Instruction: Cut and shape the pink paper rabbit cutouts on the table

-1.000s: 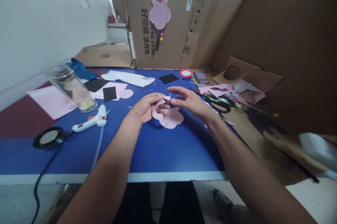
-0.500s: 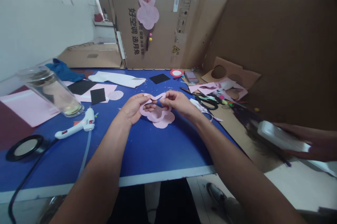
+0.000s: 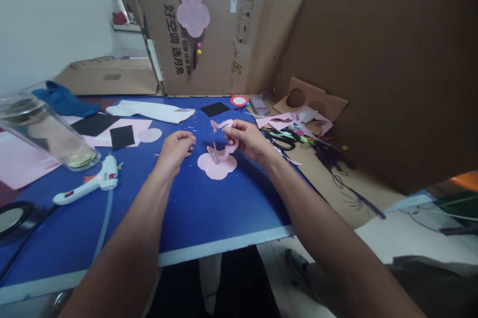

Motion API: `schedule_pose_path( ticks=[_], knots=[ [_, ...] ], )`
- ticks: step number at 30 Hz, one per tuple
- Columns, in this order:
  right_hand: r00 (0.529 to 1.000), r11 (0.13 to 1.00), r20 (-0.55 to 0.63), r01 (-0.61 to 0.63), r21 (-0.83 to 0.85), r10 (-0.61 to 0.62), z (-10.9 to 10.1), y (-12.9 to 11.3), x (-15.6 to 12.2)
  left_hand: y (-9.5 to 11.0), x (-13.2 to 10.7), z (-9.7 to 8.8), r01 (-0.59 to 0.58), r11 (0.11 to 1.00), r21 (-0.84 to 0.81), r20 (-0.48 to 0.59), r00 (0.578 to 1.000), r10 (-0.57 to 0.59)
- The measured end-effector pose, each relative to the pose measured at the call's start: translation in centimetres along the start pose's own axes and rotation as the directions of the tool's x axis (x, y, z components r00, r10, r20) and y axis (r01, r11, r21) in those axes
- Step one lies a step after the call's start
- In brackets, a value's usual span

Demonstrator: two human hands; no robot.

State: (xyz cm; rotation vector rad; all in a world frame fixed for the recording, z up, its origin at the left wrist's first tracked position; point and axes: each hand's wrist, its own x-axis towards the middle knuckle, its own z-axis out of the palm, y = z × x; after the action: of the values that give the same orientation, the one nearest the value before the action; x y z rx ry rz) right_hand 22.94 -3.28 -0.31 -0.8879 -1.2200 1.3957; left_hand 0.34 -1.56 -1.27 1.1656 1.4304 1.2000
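Note:
My right hand [image 3: 247,140] pinches a thin pink paper outline [image 3: 226,151] with a scalloped edge and pointed tips, holding it up by its right side. Just below the outline, a pink scalloped paper shape [image 3: 217,170] lies flat on the blue table. The outline's lower edge hangs in front of that shape; whether they touch I cannot tell. To the left, apart from both papers, my left hand [image 3: 176,151] has its fingers curled closed, with nothing visible in them.
A hot glue gun [image 3: 87,186], a tilted glass jar [image 3: 48,131] and a black tape roll [image 3: 17,221] occupy the left side. Black scissors [image 3: 283,142], paper scraps and cut cardboard [image 3: 313,94] lie right. A pink paper shape [image 3: 193,15] hangs on the cardboard wall behind.
My left hand has let go of the outline and moved left. My right hand now holds it alone, turned more upright. The other person's arm with a white object has left the view at right.

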Motion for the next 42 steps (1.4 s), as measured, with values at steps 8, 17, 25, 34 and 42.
schedule_pose_path(
  ticks=[8, 17, 25, 34, 42],
  knots=[
    [0.986, 0.998, -0.165, 0.034, 0.053, -0.025, -1.2, -0.4, 0.3, -1.6, 0.0, 0.6, -0.198, 0.947, 0.252, 0.039, 0.98, 0.195],
    [0.979, 0.992, -0.205, 0.017, 0.124, 0.009, -1.7, -0.7, 0.2, -2.6, -0.8, 2.1, -0.389, 0.808, 0.442, 0.153, 0.921, 0.359],
    [0.99, 0.988, -0.142, 0.0, 0.153, 0.022, -1.7, -0.5, 0.3, -1.7, -1.7, 3.6, -0.357, 0.444, 0.822, 0.251, 0.926, 0.281],
    [0.995, 0.985, -0.093, -0.03, 0.168, 0.046, -1.8, -0.8, 0.0, -2.2, -0.7, 3.1, -0.351, 0.495, 0.795, 0.241, 0.931, 0.273],
    [0.995, 0.985, -0.101, -0.001, 0.172, 0.018, -2.5, -1.4, -0.2, -2.4, -0.2, 2.5, -0.389, 0.513, 0.765, 0.296, 0.92, 0.257]
  ],
)
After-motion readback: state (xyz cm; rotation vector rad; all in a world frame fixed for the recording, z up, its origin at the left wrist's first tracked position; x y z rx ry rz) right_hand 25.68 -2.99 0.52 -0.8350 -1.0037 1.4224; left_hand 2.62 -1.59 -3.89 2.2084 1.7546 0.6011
